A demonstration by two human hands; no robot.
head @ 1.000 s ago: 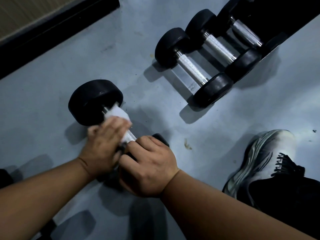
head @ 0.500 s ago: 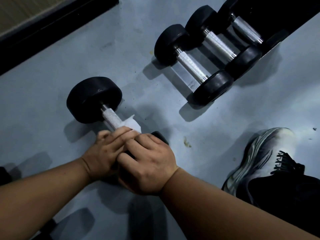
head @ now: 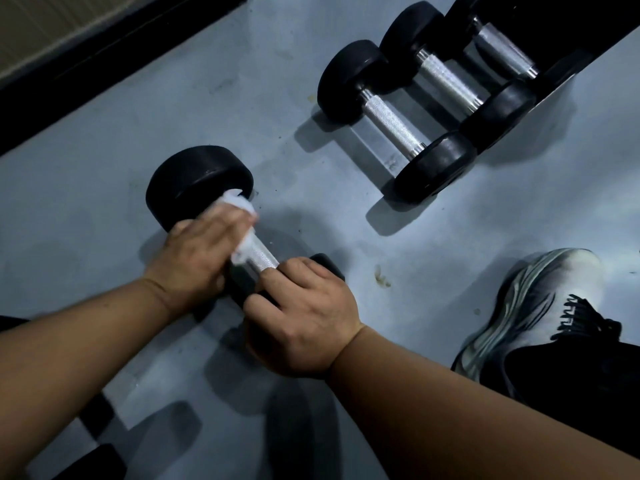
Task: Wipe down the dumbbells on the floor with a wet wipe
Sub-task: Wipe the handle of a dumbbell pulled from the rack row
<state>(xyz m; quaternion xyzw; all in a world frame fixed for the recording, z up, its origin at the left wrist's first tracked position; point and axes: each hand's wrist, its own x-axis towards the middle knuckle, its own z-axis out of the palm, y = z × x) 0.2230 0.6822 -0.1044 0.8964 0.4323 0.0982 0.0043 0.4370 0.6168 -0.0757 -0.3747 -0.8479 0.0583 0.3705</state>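
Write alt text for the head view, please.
Left hand rubs a white wipe along a dumbbell handle on the grey floor while the right hand grips its near end. Three more dumbbells lie beyond, a sneaker at right.

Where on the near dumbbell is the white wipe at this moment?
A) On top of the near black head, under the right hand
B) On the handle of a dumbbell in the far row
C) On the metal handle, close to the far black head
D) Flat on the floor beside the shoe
C: the left hand holds the wipe round the handle, up against the far head.
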